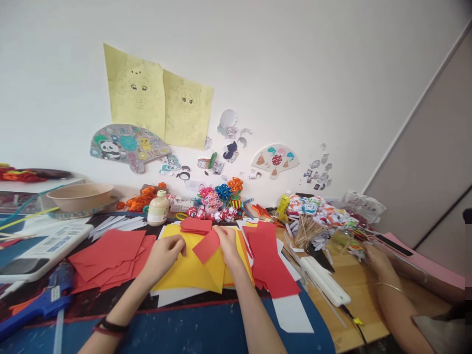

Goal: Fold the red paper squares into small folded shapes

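My right hand pinches a small red paper piece by its right edge, above a stack of yellow paper. To its left, my left hand is closed, its fingers curled over the yellow paper and apart from the red piece; nothing shows in them. A small pile of red paper cards lies just beyond both hands. Larger red sheets are spread out on the left, and red strips overlap on the right.
A blue glue gun and a white power strip lie at left. A cream bottle stands behind the papers. Another white bar rests on the wooden table. A co-worker's hand works at far right near wrapped sticks.
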